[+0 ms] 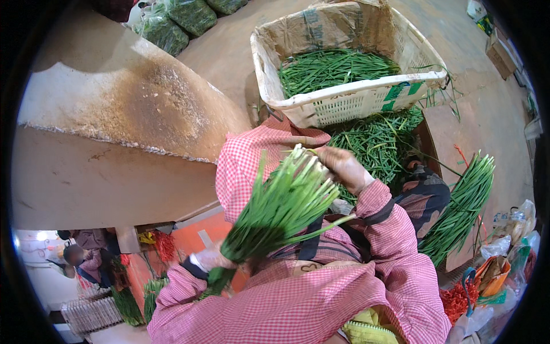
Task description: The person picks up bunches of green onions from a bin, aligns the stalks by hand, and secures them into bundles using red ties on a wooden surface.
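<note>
A thick bunch of long green stalks with pale ends, probably garlic chives (279, 206), lies slantwise before my body. My left hand (212, 258) is closed round its lower, leafy part. At the pale ends my right hand (343, 167) pinches a thin strand or stalk; its fingers are blurred. Loose green leaves (369, 142) are heaped beyond my right hand. A second bunch of the green stalks (462, 206) rests on a board at the right, with a red tie by it.
A white plastic crate (356, 92) lined with sacking holds more stalks. A stained slab (172, 103) fills the left. Red ties (459, 301) and plastic bags (522, 215) lie at lower right. Bagged greens (165, 34) stand at the top. Another person (92, 262) is at lower left.
</note>
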A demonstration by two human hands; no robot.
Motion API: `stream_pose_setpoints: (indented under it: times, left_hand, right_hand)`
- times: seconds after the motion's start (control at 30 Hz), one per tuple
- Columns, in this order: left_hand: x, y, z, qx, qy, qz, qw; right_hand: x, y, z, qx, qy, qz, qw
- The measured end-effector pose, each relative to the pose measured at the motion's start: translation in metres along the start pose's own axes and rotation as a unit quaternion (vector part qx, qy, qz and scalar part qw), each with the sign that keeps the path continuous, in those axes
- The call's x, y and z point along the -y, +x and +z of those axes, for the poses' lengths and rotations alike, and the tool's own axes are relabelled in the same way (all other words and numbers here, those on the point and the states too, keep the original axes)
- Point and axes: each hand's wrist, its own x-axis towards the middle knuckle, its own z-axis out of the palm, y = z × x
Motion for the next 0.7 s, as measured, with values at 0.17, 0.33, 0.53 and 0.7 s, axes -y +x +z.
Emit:
stream_pose_setpoints:
  times: [0.17,0.33,0.53,0.7]
  left_hand:
    - [0.022,-0.010,0.036,0.029,-0.223,-0.112,0.968]
    - [0.014,-0.007,0.038,0.071,-0.165,-0.130,0.975]
    - [0.018,0.007,0.038,0.097,-0.243,-0.101,0.960]
    - [0.014,0.019,0.042,0.116,-0.323,-0.069,0.937]
  right_hand:
    - [0.028,0.001,-0.019,-0.165,0.077,-0.073,0.981]
    - [0.022,-0.016,-0.021,-0.112,-0.179,-0.081,0.974]
    - [-0.006,0.001,0.014,-0.099,-0.087,0.015,0.991]
    - [0.006,-0.004,-0.078,-0.321,-0.111,-0.082,0.937]
